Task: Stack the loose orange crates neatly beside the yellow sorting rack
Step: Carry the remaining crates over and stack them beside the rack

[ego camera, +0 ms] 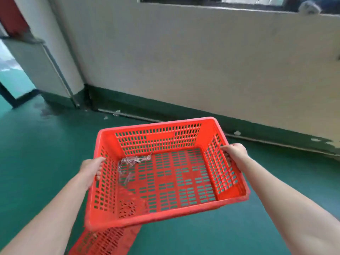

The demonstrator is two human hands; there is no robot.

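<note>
Two hands hold one orange crate up in the air, over the green floor. The left hand grips the left side wall, with its fingers hooked over the rim and poking down inside. The right hand grips the right side wall the same way. The crate tips a bit, with its near left corner lowest. A bit of crumpled clear plastic lies on its bottom, near the left wall.

Just under the held crate, at the bottom of the view, part of a second orange crate shows. I cannot tell if it sits flat or lies tipped. The yellow sorting rack is not in view, so I cannot say how near the stack spot is.

I think the step now is carrying this crate to its stack. To do that well, make the crate level first, so the plastic does not slide about. Turn it until its long sides match the crate it will sit on. Then lower it straight down, corner over corner, so it drops in neatly. Watch the palms on the outside of the walls, as they could get pinched between two crates. Let go only when it sits flat.

Farther off stands a pale wall with a dark green strip along its foot, and an open doorway on the left.
</note>
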